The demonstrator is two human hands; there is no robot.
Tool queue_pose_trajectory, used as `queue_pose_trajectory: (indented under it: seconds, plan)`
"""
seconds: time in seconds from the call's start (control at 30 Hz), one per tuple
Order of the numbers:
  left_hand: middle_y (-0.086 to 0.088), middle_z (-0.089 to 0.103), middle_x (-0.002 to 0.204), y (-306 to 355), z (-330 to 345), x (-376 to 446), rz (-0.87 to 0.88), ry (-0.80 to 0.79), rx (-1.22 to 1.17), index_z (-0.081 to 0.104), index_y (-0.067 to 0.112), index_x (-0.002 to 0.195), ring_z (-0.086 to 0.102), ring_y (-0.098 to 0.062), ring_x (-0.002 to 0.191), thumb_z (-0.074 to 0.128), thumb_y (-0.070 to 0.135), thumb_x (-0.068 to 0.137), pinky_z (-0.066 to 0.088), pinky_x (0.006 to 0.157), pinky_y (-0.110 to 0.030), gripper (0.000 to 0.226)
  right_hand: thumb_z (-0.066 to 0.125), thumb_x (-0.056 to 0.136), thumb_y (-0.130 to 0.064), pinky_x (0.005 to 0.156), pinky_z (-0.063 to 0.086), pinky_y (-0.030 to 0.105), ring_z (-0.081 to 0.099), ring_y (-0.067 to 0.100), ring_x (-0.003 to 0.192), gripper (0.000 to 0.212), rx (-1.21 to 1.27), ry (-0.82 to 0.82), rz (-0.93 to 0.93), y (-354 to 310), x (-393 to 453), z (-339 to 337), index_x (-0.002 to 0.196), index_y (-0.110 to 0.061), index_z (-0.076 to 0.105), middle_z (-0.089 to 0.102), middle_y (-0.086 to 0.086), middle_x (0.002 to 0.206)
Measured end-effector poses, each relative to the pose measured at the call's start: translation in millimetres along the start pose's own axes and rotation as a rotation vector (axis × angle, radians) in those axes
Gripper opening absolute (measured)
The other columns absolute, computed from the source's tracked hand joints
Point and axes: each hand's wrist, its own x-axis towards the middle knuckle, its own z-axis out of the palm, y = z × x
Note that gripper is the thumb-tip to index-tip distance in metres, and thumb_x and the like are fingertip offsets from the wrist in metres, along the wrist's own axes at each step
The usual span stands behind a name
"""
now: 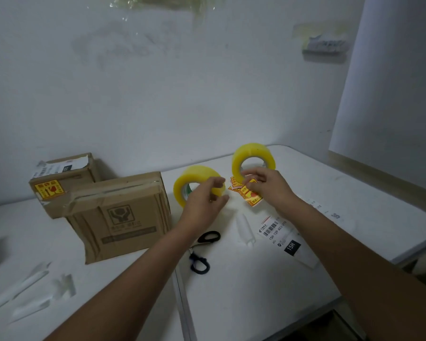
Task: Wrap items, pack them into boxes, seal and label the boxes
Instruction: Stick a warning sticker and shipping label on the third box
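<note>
Both hands reach out over a white table: left hand with curled fingers against the near yellow tape roll, right hand over a pile of red-yellow stickers, fingers seeming to pinch one, too blurred to confirm. A second tape roll stands upright just behind the right hand. Taped cardboard box left of the rolls, smaller labelled box behind it; black scissors and a shipping label lie between the forearms.
</note>
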Motion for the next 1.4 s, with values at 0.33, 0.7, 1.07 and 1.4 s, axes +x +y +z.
queue_pose_trajectory:
  seconds: [0.33,0.7,1.07,1.4]
  plan:
    - [0.005,0.064,0.072,3,-53,-51,-0.292,0.04,-0.395,0.067,0.014,0.089,0.056,-0.003,0.063,0.071,0.013,0.088,0.042,0.056,-0.016,0.004,0.063,0.091,-0.002,0.079,0.055,0.026,0.066,0.016,0.086,0.029,0.32,-0.071,0.055,-34,-50,70,0.12,-0.007,0.061,0.068,0.01,0.102]
    - [-0.002,0.075,0.099,-14,-109,-127,-0.425,-0.003,-0.464,0.071,0.01,0.109,0.064,-0.005,0.082,0.063,0.022,0.095,0.044,0.076,-0.025,0.02,0.06,0.094,-0.005,0.069,0.05,0.022,0.063,0.013,0.079,0.026,0.286,0.06,0.069,-37,-102,152,0.119,-0.012,0.06,0.068,0.005,0.093]
    - [-0.005,0.076,0.087,-24,-143,-143,-0.367,0.204,-0.337,0.072,0.005,0.101,0.067,-0.008,0.074,0.066,0.018,0.093,0.051,0.076,-0.025,0.017,0.062,0.094,-0.011,0.072,0.054,0.021,0.064,0.014,0.077,0.012,0.302,-0.175,0.131,-36,-131,169,0.099,-0.003,0.069,0.07,0.016,0.091]
    - [0.005,0.06,0.113,-21,-143,-150,0.107,0.346,0.397,0.064,0.016,0.117,0.054,-0.007,0.101,0.067,0.015,0.091,0.039,0.082,-0.007,0.027,0.063,0.094,-0.013,0.067,0.053,0.018,0.061,0.008,0.068,0.015,0.375,-0.246,0.295,-32,-140,171,0.097,-0.001,0.071,0.068,0.005,0.078]
